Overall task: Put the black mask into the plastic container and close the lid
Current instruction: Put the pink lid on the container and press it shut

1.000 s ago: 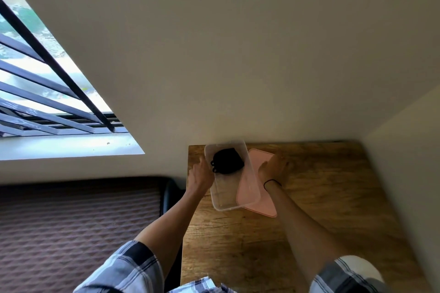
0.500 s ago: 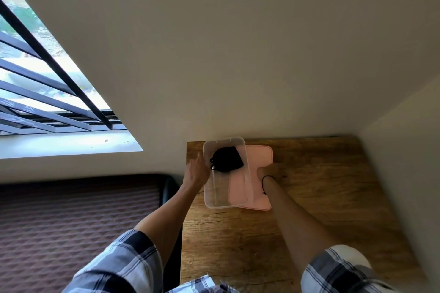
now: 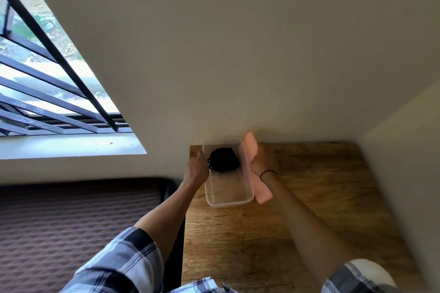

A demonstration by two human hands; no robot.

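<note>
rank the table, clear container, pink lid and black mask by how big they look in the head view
1. table
2. clear container
3. pink lid, unsure: it is tilted on edge and partly hidden by the right hand
4. black mask

My table (image 3: 309, 221) is a wooden top with a strong grain and dark knots, pushed into a corner so that its far edge and its right edge meet the walls. Its left edge runs past a dark patterned floor (image 3: 71, 216). The clear plastic container (image 3: 229, 198) stands on the wood at the far left corner, its long side running along the left edge and one short end near the far edge. Inside it, at the far end, lies the black mask (image 3: 223, 159). Just right of the container the pink lid (image 3: 263, 194) stands tilted, with its near corner down by the wood. The near part of the table carries only my forearms above it.
</note>
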